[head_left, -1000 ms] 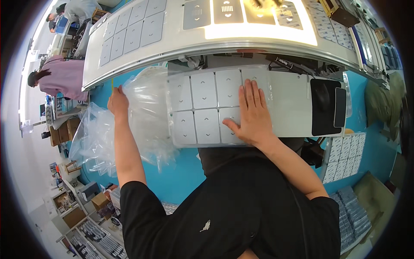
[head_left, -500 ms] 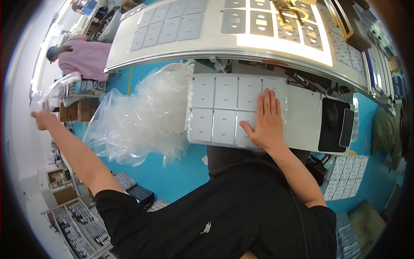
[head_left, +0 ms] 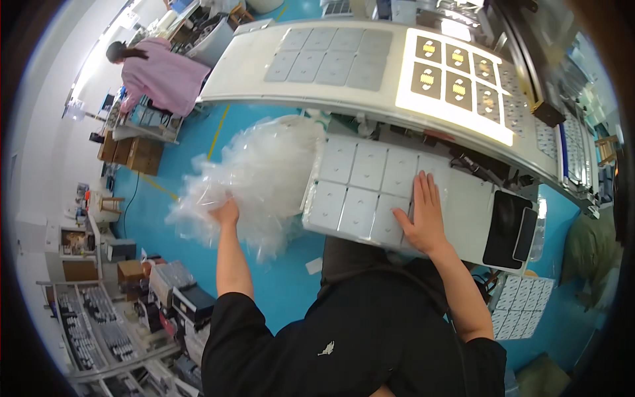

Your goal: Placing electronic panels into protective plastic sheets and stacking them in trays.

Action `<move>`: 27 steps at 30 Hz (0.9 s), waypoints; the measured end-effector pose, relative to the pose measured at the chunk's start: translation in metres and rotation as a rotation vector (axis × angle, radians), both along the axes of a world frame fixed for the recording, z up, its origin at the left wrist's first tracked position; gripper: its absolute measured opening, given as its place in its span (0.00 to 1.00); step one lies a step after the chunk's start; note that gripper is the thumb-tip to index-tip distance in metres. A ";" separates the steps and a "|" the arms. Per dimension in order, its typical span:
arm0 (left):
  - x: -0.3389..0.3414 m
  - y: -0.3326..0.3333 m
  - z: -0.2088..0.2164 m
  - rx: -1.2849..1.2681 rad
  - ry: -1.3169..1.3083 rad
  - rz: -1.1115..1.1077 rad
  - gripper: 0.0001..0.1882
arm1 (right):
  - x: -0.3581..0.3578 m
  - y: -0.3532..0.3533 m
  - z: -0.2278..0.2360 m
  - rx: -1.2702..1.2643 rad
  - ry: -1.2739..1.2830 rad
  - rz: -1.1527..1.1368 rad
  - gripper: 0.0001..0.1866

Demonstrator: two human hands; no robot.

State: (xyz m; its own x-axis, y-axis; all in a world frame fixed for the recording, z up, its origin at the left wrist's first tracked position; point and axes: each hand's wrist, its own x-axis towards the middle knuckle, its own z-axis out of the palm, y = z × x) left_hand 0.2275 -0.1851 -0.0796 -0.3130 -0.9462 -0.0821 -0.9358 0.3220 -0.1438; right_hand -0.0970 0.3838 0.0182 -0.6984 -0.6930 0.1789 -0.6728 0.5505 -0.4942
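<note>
My right hand (head_left: 427, 218) lies flat, fingers stretched, on the right part of a sheet of light grey rectangular panels (head_left: 344, 165) with small marks. Clear plastic film shows along the edges of this sheet. To its left rises a big loose heap of clear plastic film (head_left: 271, 165). My left hand (head_left: 227, 210) reaches into the near left side of that heap. Film covers its fingers, so whether they hold any of it is hidden.
A black mouse pad (head_left: 506, 228) with a mouse lies right on the small table. Beyond stands a long bench (head_left: 245, 79) with grey panels and a bright lit area (head_left: 423, 99). A person in pink (head_left: 159, 73) is at far left. Shelves of parts (head_left: 86, 324) stand lower left.
My left hand, which held a strip of clear film far out left, has swung right into the film heap. My right hand stays flat on the panels. The whole view has turned.
</note>
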 end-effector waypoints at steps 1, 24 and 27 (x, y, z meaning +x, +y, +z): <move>0.007 0.013 -0.012 -0.049 0.271 -0.024 0.45 | -0.005 0.008 0.002 -0.054 0.005 -0.010 0.49; -0.103 0.320 0.099 -0.123 1.126 -0.539 0.25 | -0.017 0.060 0.004 -0.575 -0.651 -0.336 0.25; -0.098 0.367 0.104 0.434 1.210 -0.612 0.11 | -0.012 0.061 0.023 -0.637 -1.115 -0.385 0.21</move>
